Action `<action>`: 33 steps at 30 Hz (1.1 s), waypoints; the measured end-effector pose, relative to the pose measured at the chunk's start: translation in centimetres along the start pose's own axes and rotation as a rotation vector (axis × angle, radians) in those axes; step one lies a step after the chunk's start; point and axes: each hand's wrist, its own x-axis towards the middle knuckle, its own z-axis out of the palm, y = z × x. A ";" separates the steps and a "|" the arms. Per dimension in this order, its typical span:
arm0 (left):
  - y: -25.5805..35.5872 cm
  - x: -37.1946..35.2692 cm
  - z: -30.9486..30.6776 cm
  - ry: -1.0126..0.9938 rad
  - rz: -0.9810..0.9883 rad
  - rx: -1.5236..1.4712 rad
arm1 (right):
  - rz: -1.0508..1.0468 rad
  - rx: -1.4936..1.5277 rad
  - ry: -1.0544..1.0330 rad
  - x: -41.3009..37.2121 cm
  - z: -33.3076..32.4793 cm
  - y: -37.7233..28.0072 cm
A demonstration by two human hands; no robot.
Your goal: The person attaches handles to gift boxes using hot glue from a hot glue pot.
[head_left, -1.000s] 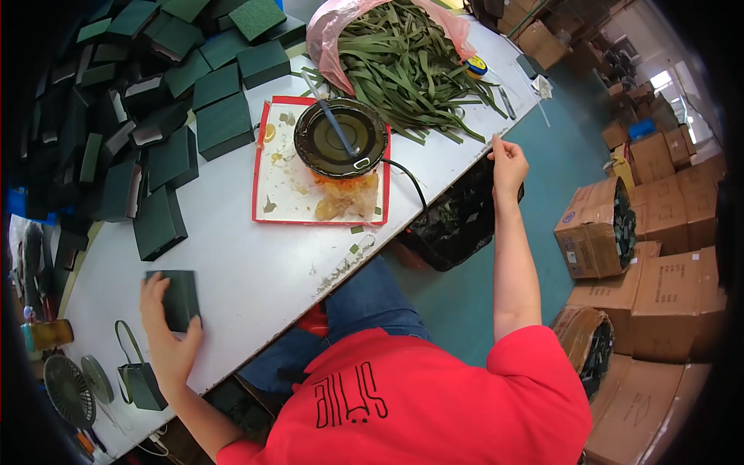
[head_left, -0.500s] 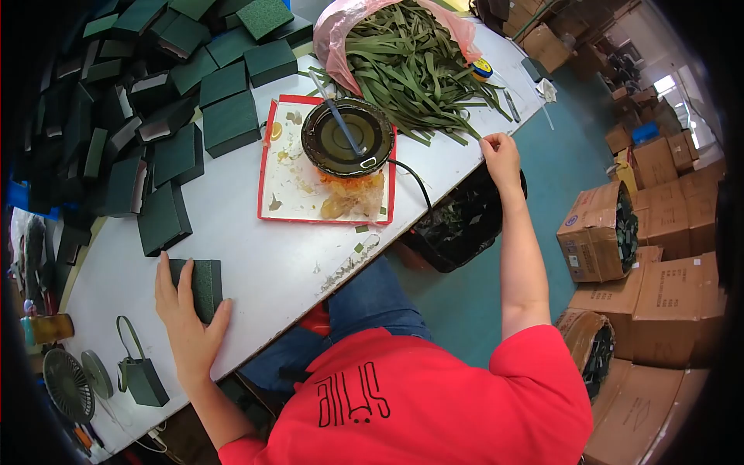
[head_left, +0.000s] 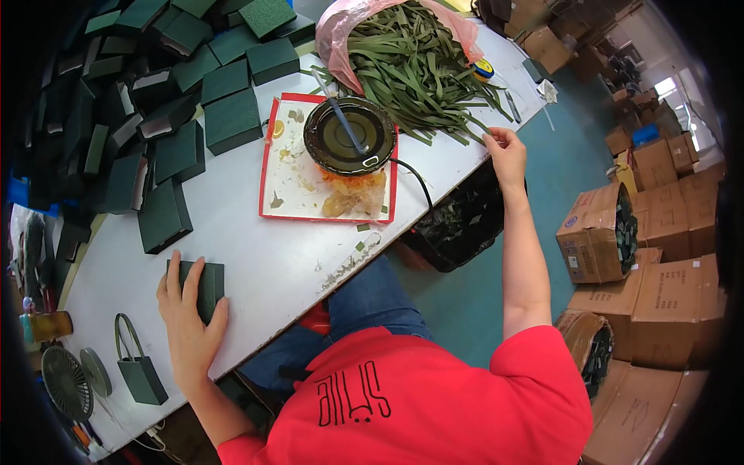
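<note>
My left hand [head_left: 188,310] grips a small dark green box [head_left: 211,288] on the white table, fingers over its far and left sides and thumb along its right edge. At the table's right edge, my right hand [head_left: 507,159] pinches the end of a green ribbon strip. That strip leads back into a heap of green ribbons [head_left: 418,62], which spills from a pink plastic bag [head_left: 333,39]. Between the hands stands a round dark pot [head_left: 314,147] of brownish liquid, with a stick leaning in it. A finished-looking green box with a ribbon handle [head_left: 143,381] stands at the lower left.
Many green boxes [head_left: 232,122] are piled at the upper left. The pot sits on a red-rimmed white tray [head_left: 271,198], its black cord [head_left: 422,186] running off the table edge. A small fan [head_left: 68,384] is at the left; cardboard cartons [head_left: 674,302] line the right.
My right hand has shifted slightly right, and the strip in its fingers now shows stretched from the heap. My left hand stays on the box, with little movement.
</note>
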 end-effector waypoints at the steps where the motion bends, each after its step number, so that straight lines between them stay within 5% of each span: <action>1: -0.2 0.1 0.2 0.009 0.015 -0.001 | 0.011 0.049 0.004 0.0 -0.1 -0.3; 15: 0.1 0.3 1.0 0.089 0.071 0.041 | 0.062 0.935 -0.365 -2.5 -3.0 -10.8; 26: 0.2 0.1 1.0 0.103 0.036 0.062 | 0.037 0.527 -0.592 -11.0 -9.2 -22.1; 28: 0.4 0.0 1.2 0.156 0.008 0.005 | -0.358 0.416 -0.637 -11.1 -7.7 -21.4; 30: 0.3 0.1 1.2 0.130 -0.001 0.027 | -0.464 0.302 -0.555 -12.2 -5.1 -21.6; 33: 0.0 0.1 1.2 0.102 0.008 0.074 | -0.305 0.593 -0.632 -13.3 -0.4 -20.1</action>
